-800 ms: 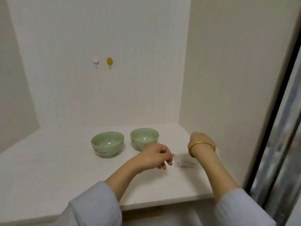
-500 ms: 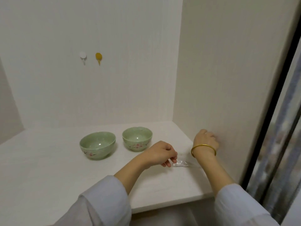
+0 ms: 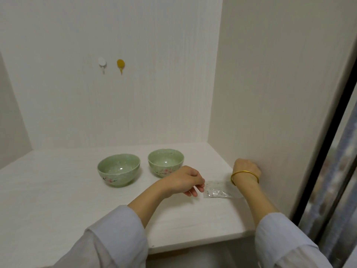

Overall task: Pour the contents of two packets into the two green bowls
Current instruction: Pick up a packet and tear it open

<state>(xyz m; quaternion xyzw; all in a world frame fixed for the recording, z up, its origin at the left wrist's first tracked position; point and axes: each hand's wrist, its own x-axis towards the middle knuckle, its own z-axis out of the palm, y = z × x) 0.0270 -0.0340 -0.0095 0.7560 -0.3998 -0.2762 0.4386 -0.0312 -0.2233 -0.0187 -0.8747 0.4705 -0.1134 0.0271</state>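
Your left hand [image 3: 184, 180] now hovers just left of the packet [image 3: 218, 190], fingers [image 3: 193, 193] loosely curled, holding nothing; 0.5 s ago they were at its edge. Right hand [image 3: 246, 170] has shifted beyond the packet, against the side wall; fingers hidden, state cannot be told. Packet lies flat on the surface [image 3: 58, 190], right of both bowls [image 3: 118, 170]. Judgement: pickup not yet secured; nothing poured.

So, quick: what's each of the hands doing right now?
Left hand: fingers curled, fingertips at the packet's left edge; a real grip cannot be told.
Right hand: fingers hidden, cannot tell.
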